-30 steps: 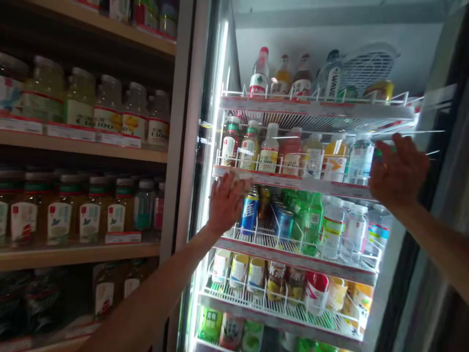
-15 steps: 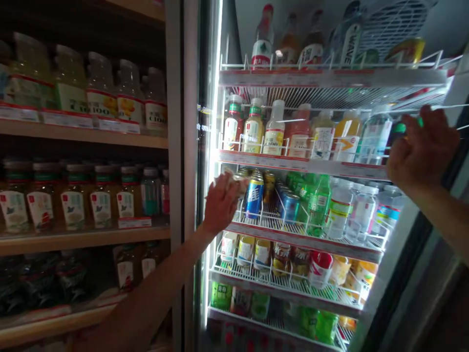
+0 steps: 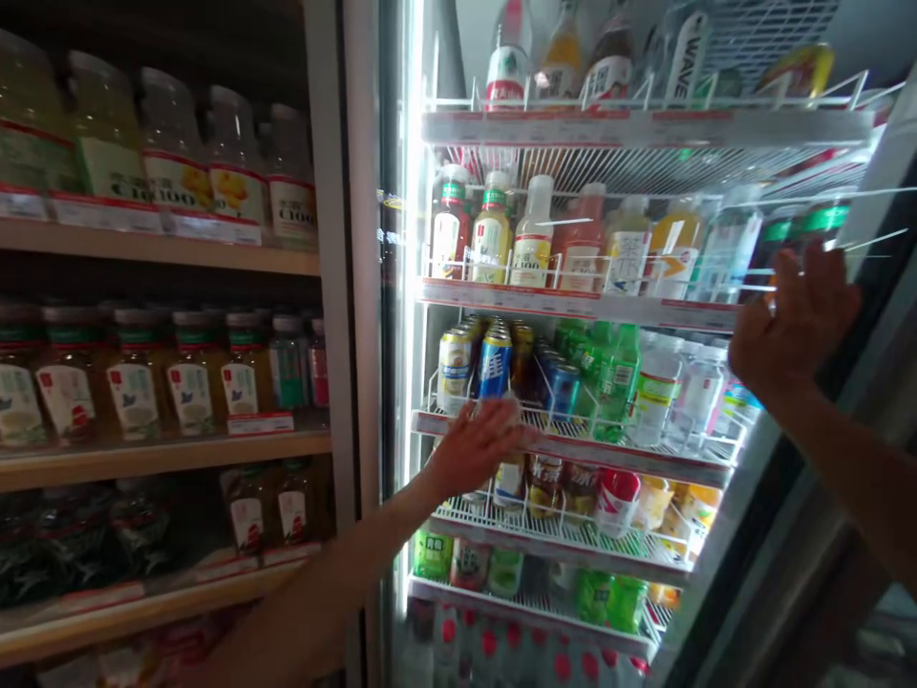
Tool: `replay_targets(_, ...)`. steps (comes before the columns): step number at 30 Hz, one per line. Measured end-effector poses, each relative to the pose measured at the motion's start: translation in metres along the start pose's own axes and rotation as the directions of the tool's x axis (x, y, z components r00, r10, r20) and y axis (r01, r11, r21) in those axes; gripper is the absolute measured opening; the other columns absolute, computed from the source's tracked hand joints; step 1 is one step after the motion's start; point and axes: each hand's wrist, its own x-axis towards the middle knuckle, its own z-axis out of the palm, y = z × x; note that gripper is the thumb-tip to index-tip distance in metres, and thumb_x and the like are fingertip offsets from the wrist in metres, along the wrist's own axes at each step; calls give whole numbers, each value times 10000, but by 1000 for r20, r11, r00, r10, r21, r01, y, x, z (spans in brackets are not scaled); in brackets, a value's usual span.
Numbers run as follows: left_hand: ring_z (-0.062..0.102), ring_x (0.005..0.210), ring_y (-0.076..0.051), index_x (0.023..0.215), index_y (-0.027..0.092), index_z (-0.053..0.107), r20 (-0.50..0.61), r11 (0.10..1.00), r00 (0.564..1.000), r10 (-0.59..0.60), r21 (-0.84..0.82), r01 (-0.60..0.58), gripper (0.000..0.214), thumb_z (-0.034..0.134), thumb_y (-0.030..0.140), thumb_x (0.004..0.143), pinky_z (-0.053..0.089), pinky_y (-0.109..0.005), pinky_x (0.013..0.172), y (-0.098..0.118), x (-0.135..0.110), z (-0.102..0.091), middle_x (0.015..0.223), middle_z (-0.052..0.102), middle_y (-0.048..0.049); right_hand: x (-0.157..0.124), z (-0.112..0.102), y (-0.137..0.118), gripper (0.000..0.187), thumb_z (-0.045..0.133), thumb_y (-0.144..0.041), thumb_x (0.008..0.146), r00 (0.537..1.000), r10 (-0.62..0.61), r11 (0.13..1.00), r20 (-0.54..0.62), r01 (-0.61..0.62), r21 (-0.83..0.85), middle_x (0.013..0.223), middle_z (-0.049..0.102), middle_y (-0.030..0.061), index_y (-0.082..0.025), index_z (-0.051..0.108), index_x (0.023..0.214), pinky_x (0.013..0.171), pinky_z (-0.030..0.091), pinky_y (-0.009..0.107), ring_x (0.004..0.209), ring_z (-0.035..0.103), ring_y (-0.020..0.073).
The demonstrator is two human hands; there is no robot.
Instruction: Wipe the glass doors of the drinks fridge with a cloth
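My feed smears the left hand (image 3: 477, 444) near the middle of the frame, and I can't tell whether its fingertips touch anything. It hides part of the row of drinks (image 3: 545, 485) behind it. I lose the left forearm (image 3: 344, 569) at the bottom edge and the right forearm (image 3: 845, 459) at the right. The right hand (image 3: 795, 325) covers part of the green-capped bottles (image 3: 823, 218) from me. The top edge cuts off the WAVE bottle (image 3: 688, 62) and the grille (image 3: 759, 38); the bottom edge cuts the red-capped bottles (image 3: 448, 631). At lower left, I can't identify the dark packages (image 3: 82, 545), and the shelf labels (image 3: 262, 423) are too small to read.
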Motion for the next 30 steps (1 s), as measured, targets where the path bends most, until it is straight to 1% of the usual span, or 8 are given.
replay_targets(3,230,1379,-186,1371,305,335,147,938,927,346,-92,-335,533,466,236,859,141,-407,1144,33,-14,8,1467,334,7,-7,-3,2,580,398,-327,793,998,-37,999,44,38,-20,1430,381,137,-148,417,1345,1039,268,515,1359,294,261)
replay_targets(6,224,1381,-181,1350,301,370,135,881,871,472,-100,-462,489,458,275,870,121,-405,1151,18,-14,5,1468,330,12,-10,-2,5,567,366,-353,817,997,-73,997,-8,73,-26,1419,395,143,-148,419,1343,1038,264,514,1357,297,262)
replay_targets(10,140,1406,-197,1385,325,285,24,982,982,186,40,-187,564,484,265,861,61,-455,1149,-35,6,-5,1481,303,-13,-12,1,7,571,315,-395,844,996,-84,996,-30,84,-29,1426,385,136,-153,405,1354,1040,250,522,1360,288,264)
replay_targets(13,131,1406,-235,1416,290,212,-66,995,997,-33,89,39,661,524,249,835,82,-480,1139,-44,9,-7,1500,250,-69,-11,-1,4,556,286,-377,864,998,-67,997,-10,67,-24,1431,378,137,-146,404,1355,1050,246,510,1367,277,253)
replay_targets(19,173,1398,-195,1364,324,323,148,946,937,316,20,-322,571,505,245,829,81,-460,1146,-19,-17,-3,1469,328,-11,-10,-6,4,574,382,-345,835,997,-47,999,56,47,4,1440,359,143,-171,359,1382,1040,244,545,1367,270,279)
replay_targets(22,154,1403,-218,1378,289,305,-6,995,998,64,76,-63,560,493,281,850,73,-474,1140,-41,-4,-9,1481,300,-52,-11,-6,7,557,368,-331,853,996,-80,997,38,80,15,1448,355,123,-198,343,1393,1049,249,528,1373,260,258)
replay_targets(26,164,1399,-253,1379,252,314,-119,971,972,-203,103,215,537,479,286,870,113,-482,1127,-54,10,-14,1488,269,-105,-12,-4,12,565,377,-314,849,995,-94,995,44,94,20,1469,327,84,-239,317,1406,1060,240,520,1379,245,247)
replay_targets(30,220,1383,-213,1348,316,362,81,985,985,154,70,-159,499,470,257,865,121,-465,1135,-12,-18,-7,1460,343,-30,-13,-3,15,592,386,-295,820,993,-115,993,34,114,20,1473,321,64,-257,310,1406,1051,251,518,1374,256,247)
